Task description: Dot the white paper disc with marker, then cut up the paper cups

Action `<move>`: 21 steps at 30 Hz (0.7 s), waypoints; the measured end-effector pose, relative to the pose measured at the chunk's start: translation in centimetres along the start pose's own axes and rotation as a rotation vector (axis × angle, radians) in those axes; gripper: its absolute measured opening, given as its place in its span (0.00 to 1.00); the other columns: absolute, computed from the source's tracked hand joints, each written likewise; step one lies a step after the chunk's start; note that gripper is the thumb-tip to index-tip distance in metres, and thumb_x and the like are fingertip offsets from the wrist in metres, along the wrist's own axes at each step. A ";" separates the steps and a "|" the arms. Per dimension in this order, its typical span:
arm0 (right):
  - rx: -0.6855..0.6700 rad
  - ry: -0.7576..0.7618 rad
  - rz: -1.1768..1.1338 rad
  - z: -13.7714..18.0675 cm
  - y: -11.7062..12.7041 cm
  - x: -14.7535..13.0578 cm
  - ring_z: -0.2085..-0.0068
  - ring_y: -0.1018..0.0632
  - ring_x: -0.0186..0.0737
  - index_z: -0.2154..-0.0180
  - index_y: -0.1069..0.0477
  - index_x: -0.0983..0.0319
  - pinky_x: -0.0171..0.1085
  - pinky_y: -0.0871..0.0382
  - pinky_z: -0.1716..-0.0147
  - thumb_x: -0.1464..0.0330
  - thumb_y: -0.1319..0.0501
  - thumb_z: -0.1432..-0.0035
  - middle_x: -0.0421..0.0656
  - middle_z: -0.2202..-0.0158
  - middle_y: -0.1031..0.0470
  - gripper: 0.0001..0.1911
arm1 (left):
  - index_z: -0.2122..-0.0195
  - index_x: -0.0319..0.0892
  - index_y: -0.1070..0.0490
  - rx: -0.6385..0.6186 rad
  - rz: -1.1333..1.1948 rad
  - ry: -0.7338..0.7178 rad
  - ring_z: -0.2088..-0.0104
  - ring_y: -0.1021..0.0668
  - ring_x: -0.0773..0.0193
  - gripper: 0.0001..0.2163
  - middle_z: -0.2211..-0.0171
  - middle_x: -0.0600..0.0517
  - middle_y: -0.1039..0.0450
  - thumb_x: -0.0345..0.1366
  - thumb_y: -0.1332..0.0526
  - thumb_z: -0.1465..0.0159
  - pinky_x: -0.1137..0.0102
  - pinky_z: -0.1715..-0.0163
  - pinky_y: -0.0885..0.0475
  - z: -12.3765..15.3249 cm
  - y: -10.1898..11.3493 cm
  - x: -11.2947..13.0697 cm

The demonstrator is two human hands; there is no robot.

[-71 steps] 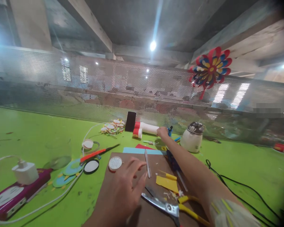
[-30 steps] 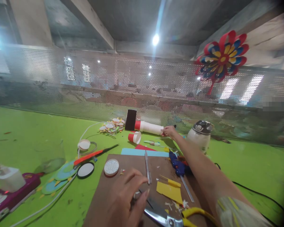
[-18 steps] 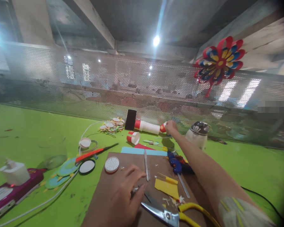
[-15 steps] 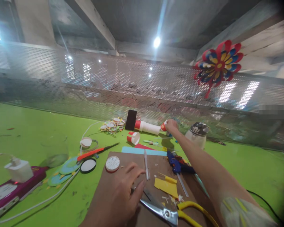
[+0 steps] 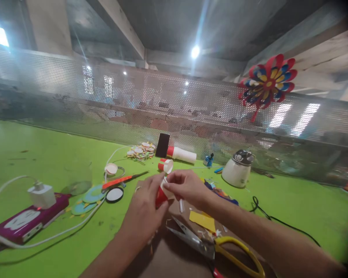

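Observation:
A small red and white paper cup (image 5: 161,194) is held between both hands above the brown board (image 5: 174,255). My left hand (image 5: 143,210) wraps its fingers round the red side of the cup. My right hand (image 5: 188,188) pinches the cup's white rim from the right. Yellow-handled scissors (image 5: 217,249) lie open on the board just in front of the hands, beside a yellow paper scrap (image 5: 203,221).
On the green table: another red-white cup (image 5: 165,165), a stack of cups lying flat (image 5: 181,154), a black phone (image 5: 163,145), a white pot (image 5: 237,170), a magenta power strip with charger (image 5: 29,216), paper discs (image 5: 88,197), an orange tool (image 5: 123,180). A mesh wall with a paper flower (image 5: 266,83) stands behind.
My right hand pulled a cup off the far stack and brought it back near me. My left hand left the board and took hold of that cup.

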State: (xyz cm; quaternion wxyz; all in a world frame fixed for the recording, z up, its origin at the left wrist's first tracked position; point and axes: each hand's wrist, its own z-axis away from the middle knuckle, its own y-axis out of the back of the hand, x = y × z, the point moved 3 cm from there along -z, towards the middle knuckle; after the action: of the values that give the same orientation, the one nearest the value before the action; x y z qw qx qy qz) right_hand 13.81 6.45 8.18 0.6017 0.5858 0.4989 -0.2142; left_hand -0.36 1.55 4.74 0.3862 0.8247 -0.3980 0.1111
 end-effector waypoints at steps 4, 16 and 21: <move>-0.014 -0.096 -0.047 -3.2 1.4 2.3 0.80 0.28 0.31 0.72 0.26 0.62 0.32 0.36 0.80 0.54 0.40 0.40 0.37 0.81 0.29 0.19 | 0.42 0.42 0.39 0.014 -0.042 0.071 0.47 0.26 0.52 0.22 0.48 0.44 0.30 0.33 0.40 0.37 0.52 0.46 0.30 -0.3 0.1 -0.8; 0.134 -0.372 0.216 -14.7 1.3 11.1 0.52 0.24 0.47 0.48 0.30 0.63 0.47 0.26 0.55 0.61 0.39 0.36 0.45 0.47 0.28 0.19 | 0.41 0.43 0.40 0.285 -0.061 0.041 0.48 0.25 0.54 0.22 0.49 0.43 0.30 0.41 0.39 0.35 0.56 0.49 0.28 -0.6 1.9 -0.7; 0.271 -0.432 0.243 -12.6 7.1 13.5 0.52 0.24 0.45 0.47 0.31 0.62 0.47 0.26 0.54 0.62 0.39 0.36 0.46 0.47 0.28 0.18 | 0.41 0.43 0.40 0.270 0.000 0.046 0.48 0.25 0.54 0.23 0.47 0.43 0.30 0.41 0.39 0.36 0.58 0.49 0.27 -0.3 2.1 -0.1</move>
State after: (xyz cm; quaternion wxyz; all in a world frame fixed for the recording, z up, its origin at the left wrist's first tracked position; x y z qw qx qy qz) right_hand 20.95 24.04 2.52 0.6314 0.6573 0.2522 -0.3252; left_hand -1.92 1.00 6.09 0.2808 0.8664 -0.3703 0.1824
